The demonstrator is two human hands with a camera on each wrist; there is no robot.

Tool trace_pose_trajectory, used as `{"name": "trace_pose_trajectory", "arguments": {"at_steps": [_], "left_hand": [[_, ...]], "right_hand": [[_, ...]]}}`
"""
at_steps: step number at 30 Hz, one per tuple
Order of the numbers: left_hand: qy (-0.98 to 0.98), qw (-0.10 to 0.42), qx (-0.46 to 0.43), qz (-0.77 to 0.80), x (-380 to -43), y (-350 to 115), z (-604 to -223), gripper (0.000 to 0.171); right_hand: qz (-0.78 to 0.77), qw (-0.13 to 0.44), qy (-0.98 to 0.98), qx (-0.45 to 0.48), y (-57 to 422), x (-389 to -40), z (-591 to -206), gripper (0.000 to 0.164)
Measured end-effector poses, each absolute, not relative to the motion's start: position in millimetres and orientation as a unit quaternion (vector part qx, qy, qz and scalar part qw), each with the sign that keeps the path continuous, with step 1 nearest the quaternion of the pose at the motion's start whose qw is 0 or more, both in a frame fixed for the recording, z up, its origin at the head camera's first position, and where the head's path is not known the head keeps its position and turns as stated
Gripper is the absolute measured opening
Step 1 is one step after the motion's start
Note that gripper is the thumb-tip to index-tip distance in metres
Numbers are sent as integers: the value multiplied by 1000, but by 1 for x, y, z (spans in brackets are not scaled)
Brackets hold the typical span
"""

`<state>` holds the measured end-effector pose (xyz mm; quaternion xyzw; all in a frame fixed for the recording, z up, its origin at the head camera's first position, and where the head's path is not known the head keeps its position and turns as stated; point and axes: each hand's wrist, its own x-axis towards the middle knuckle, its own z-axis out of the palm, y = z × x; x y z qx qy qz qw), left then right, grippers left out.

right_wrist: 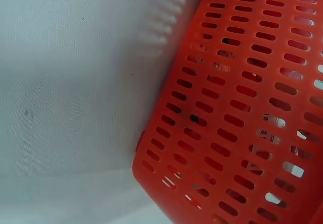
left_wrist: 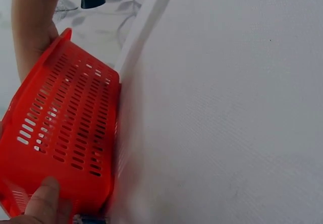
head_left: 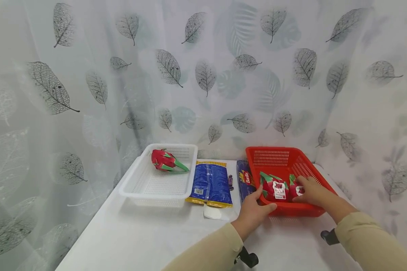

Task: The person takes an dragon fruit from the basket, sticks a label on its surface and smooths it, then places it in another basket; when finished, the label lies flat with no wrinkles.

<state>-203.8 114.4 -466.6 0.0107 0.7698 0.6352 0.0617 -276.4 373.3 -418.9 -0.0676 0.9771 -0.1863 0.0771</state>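
A red plastic basket [head_left: 288, 209] with slotted walls stands at the right of the table. At its near left corner my left hand [head_left: 252, 210] grips the basket, the thumb lying along the outside of the front wall; a fingertip [left_wrist: 44, 201] shows against that wall in the left wrist view. Inside lie two dragon fruits: the left one [head_left: 269, 183] bears a white label. My right hand [head_left: 313, 192] reaches over the front rim and holds the right dragon fruit [head_left: 293, 187], partly hiding it. In the right wrist view the slotted basket wall [right_wrist: 232, 118] hides the hand.
A white basket [head_left: 135, 184] on the left holds another dragon fruit [head_left: 164, 161]. Between the baskets lie a blue and yellow packet [head_left: 208, 180], a small purple wrapped item [head_left: 230, 182], a dark blue Barilla box [head_left: 245, 178] and a white piece [head_left: 213, 213]. A leaf-print curtain [head_left: 203, 94] hangs behind.
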Motion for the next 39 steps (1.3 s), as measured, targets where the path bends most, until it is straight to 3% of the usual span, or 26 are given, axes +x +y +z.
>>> {"name": "trace_pose_trajectory", "arguments": {"at_steps": [6, 10, 15, 21, 24, 26, 31, 33, 36, 39], "left_hand": [[761, 66, 6, 646, -204, 115, -465, 82], [776, 95, 37, 623, -205, 98, -458, 78], [826, 101, 112, 543, -209, 43, -431, 61], [883, 66, 182, 427, -190, -37, -407, 47], [904, 26, 187, 385, -174, -81, -408, 42], [913, -32, 171, 370, -166, -109, -409, 36], [907, -256, 121, 313, -160, -178, -412, 27], [899, -321, 91, 285, -160, -203, -416, 29], [902, -335, 22, 273, -160, -236, -428, 44], [917, -256, -63, 299, -164, -259, -440, 72]], "right_hand": [[-187, 76, 978, -45, 375, -277, -423, 129], [-188, 78, 978, -43, 372, -278, -426, 126], [-191, 74, 977, -58, 367, -281, -425, 114], [-171, 72, 982, -35, 371, -276, -415, 116], [-155, 65, 986, -10, 363, -267, -398, 112], [-144, 56, 988, 14, 352, -259, -384, 107], [-103, 31, 993, 39, 309, -241, -350, 98], [-98, 17, 995, 23, 284, -236, -342, 94], [-108, -11, 994, -6, 236, -228, -339, 82], [-136, -32, 990, -35, 188, -220, -339, 69]]}}
